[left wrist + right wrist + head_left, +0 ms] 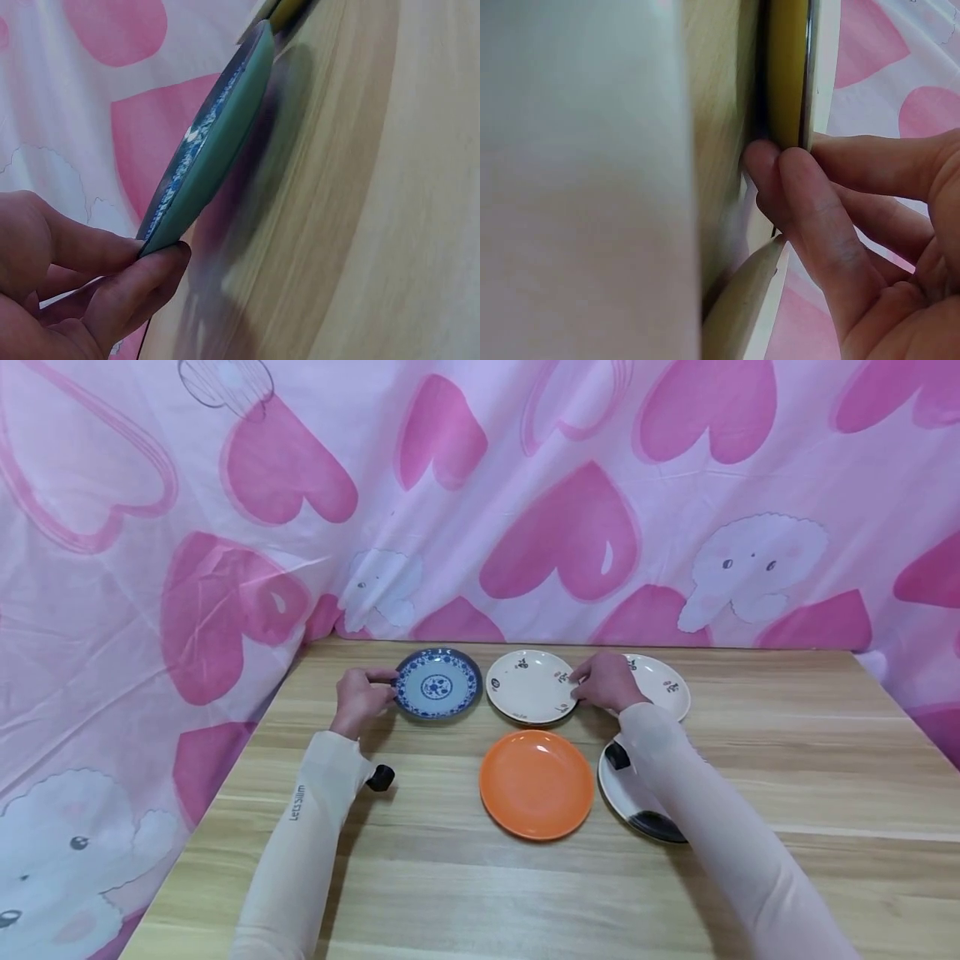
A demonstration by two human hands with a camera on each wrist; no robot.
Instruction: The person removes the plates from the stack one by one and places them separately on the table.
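Observation:
My left hand pinches the left rim of a blue-and-white patterned plate. In the left wrist view its green underside stands off the wood above its shadow, thumb and fingers on either side of the edge. With my right hand I pinch the right rim of a white plate with small dark prints. The right wrist view shows a yellow plate with a dark rim stacked right under it, both edges between my thumb and fingers. A similar white printed plate lies partly behind my right hand.
An orange plate lies on the wooden table in front of the white one. Beside it, a white plate with a black patch is partly covered by my right sleeve. A pink heart-print curtain hangs along the table's back and left.

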